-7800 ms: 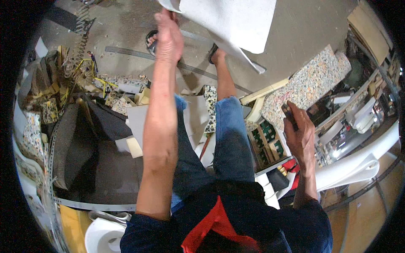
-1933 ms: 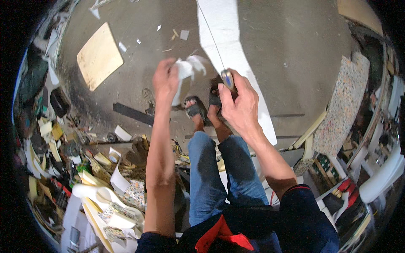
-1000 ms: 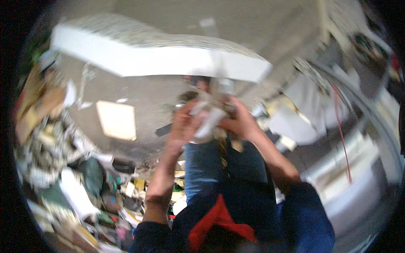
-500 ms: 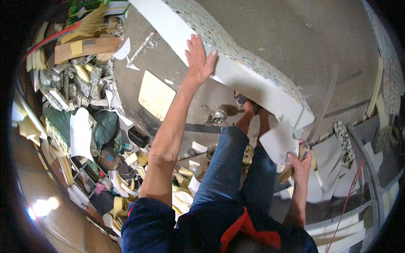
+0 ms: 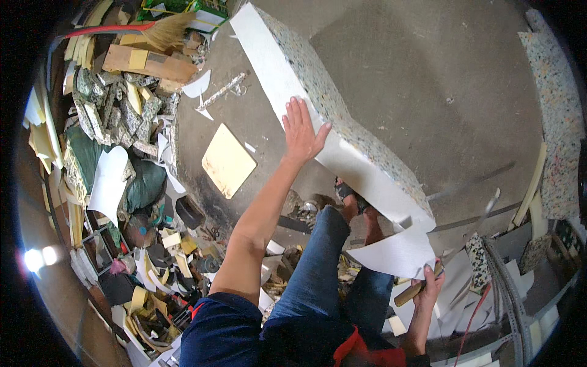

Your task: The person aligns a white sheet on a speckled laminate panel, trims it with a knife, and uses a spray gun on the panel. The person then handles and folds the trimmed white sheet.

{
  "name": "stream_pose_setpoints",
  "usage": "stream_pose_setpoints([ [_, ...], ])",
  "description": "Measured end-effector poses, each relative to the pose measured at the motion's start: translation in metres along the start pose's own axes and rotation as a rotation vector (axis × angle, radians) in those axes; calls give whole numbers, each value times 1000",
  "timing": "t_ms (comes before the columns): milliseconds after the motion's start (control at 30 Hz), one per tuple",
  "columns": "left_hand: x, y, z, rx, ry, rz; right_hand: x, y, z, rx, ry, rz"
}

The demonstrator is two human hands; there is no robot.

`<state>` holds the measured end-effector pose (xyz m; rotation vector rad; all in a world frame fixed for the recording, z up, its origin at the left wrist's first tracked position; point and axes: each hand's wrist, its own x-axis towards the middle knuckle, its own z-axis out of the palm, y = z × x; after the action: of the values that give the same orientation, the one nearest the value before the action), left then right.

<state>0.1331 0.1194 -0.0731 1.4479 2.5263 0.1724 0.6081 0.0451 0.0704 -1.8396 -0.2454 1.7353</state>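
Note:
A long block of speckled foam (image 5: 342,113) with a white sheet (image 5: 275,70) along its near face stands on the floor before me. My left hand (image 5: 301,134) lies flat on the white face, fingers spread. At the block's near right end, a loose white flap (image 5: 397,252) hangs out toward my legs. My right hand (image 5: 430,286) is closed around the wooden handle (image 5: 408,293) of what looks like a long knife, its blade faint and blurred. The right thumb touches the flap's edge. The fingers behind it are partly hidden.
Foam scraps (image 5: 116,110) and offcuts heap up on the left, near a straw broom (image 5: 171,32). A pale yellow square board (image 5: 228,160) lies on the floor. At the far right stands another speckled foam slab (image 5: 553,122). My sandalled foot (image 5: 348,192) is beside the block.
My right hand has moved down and left with the wooden handle, and the white flap now shows wider. My left hand still presses the block. The whole view has shifted.

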Motion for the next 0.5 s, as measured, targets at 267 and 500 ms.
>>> stream_pose_setpoints([
  [267, 9, -13, 2, 16, -36, 21, 12, 2, -27, -198, 362, -79],
  [500, 195, -101, -26, 95, 139, 190, -21, -6, 52, -306, 606, -140],
])
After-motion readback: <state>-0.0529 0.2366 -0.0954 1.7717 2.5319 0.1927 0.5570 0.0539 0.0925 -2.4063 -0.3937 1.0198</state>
